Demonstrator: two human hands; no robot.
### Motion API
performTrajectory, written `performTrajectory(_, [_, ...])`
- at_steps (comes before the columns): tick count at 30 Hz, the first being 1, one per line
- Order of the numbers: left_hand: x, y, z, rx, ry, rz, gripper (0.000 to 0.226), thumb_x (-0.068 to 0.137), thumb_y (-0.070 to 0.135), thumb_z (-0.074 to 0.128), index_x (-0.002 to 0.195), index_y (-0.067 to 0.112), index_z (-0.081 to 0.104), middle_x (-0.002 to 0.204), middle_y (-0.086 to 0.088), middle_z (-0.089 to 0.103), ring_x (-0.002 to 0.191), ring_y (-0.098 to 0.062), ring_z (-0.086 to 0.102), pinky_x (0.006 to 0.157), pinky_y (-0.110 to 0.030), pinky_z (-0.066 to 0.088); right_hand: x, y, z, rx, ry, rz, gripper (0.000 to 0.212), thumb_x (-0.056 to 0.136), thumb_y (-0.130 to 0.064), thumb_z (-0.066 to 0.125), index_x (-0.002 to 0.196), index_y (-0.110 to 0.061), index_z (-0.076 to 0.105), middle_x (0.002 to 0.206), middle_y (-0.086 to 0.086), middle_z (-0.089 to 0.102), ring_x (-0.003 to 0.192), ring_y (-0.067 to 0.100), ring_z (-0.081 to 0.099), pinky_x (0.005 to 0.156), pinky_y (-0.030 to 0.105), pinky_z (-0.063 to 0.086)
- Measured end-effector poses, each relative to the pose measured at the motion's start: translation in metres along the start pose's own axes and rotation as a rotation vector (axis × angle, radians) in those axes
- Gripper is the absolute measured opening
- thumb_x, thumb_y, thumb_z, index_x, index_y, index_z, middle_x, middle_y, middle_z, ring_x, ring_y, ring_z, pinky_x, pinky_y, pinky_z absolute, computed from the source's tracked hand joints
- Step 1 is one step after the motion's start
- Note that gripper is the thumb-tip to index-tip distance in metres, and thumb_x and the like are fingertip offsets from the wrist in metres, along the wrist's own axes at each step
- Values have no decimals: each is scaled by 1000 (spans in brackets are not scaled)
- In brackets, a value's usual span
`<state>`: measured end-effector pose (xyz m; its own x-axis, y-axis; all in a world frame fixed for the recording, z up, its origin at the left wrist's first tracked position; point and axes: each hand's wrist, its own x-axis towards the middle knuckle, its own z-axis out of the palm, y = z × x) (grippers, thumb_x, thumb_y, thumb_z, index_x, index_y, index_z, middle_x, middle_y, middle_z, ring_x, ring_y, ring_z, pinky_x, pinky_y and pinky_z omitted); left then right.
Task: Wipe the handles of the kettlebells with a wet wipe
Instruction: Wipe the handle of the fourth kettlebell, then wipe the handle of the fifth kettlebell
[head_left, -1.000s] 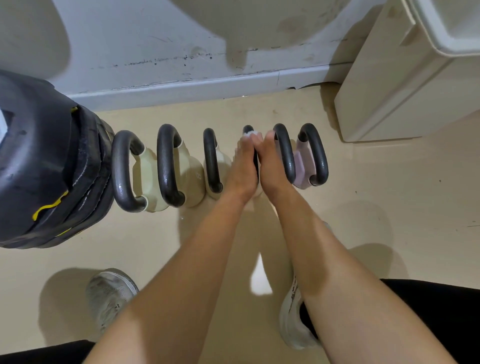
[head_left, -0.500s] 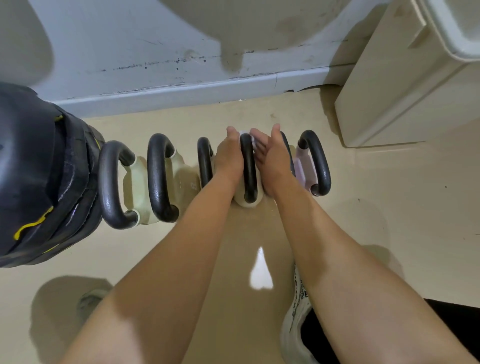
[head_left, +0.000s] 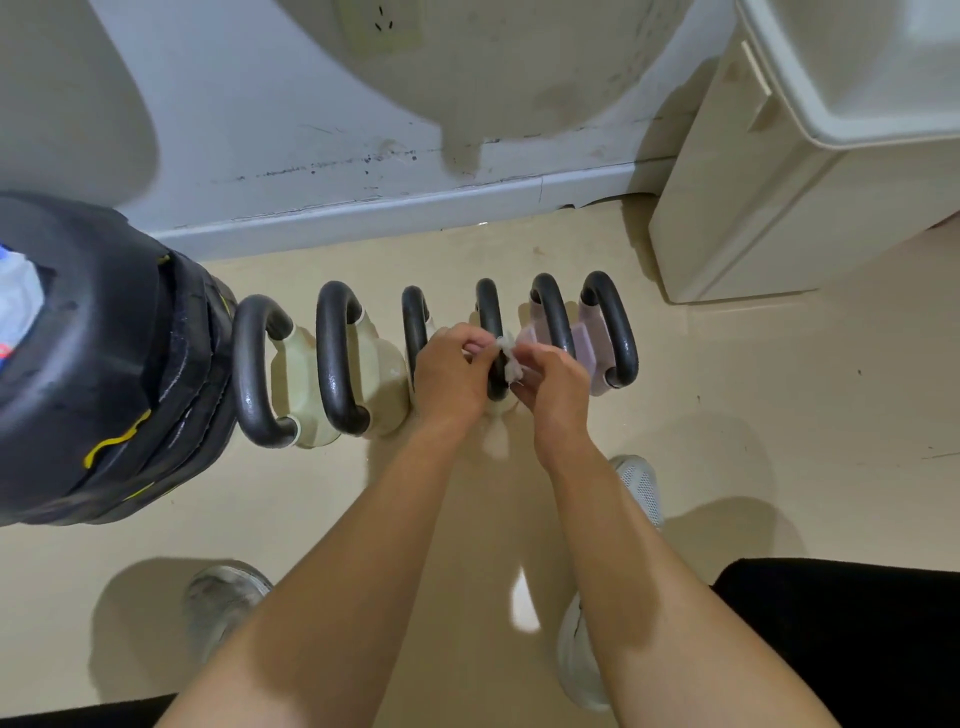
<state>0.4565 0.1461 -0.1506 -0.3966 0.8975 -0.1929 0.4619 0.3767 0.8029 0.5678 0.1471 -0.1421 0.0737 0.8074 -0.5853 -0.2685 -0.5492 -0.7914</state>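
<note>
Head view, looking down at a beige floor (head_left: 779, 415) along a grey wall (head_left: 311, 130).

- Kettlebells (head_left: 363, 364): six in a row, parallel to the skirting, each with a black loop handle. The four on the left have cream bodies; the two on the right are lilac.
- Fourth handle (head_left: 488, 312), counted from the left: both hands meet at its near half.
- Wet wipe (head_left: 511, 361): white, crumpled, lying against the right side of that handle, between the two hands.
- Left hand (head_left: 452, 376): fingers curled, tips pinching the wipe's left edge at the handle.
- Right hand (head_left: 553, 387): fingers curled, pinching the wipe from the right, close to the left hand.
- Black weight stack (head_left: 93, 374): far left, touching the first handle, with yellow markings; a blue, white and red label at the frame's edge is too blurred to read.
- Cream cabinet (head_left: 753, 208): far right, against the wall.
- Pale shoes: one near left (head_left: 223, 608), one right (head_left: 641, 491).
</note>
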Motion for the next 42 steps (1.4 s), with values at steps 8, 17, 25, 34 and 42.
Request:
performTrajectory(8, [-12,39,-33,-40,1,155,10,88,12,66,82,20,67,81,6,66,71,0,57,67,-9,42,-11,-18,-12,-188,-31,-137,46,89,2,49,128,-15,66,116,-5,65,111,12,63,102,33,50])
performTrajectory(17, [-11,135,-69,-279,-144,228,4,93,9,66,94,13,67,83,-2,65,65,-15,65,61,-28,55,-13,-92,-9,-261,-405,-298,32,79,-2,51,103,-3,71,86,0,72,74,2,65,71,20,47])
performTrajectory(25, [7,143,-47,-620,-148,-62,11,97,4,59,97,14,54,97,-12,63,68,-17,70,63,-21,56,3,-99,-36,-180,-227,-332,6,92,-4,64,89,-7,69,69,7,63,64,17,60,70,29,50])
performTrajectory(34, [25,90,17,496,-113,164,24,91,9,40,99,21,59,90,-7,62,79,-28,59,63,-37,45,44,-82,-59,-624,19,-254,18,89,-8,56,81,-7,72,63,0,63,48,6,56,59,25,48])
performTrajectory(42, [30,78,36,787,-386,156,10,90,-3,52,93,5,57,82,-5,49,74,-25,57,58,-31,41,52,-66,-26,-1095,-48,-191,36,102,-24,34,76,-8,54,81,6,56,84,28,55,77,37,44])
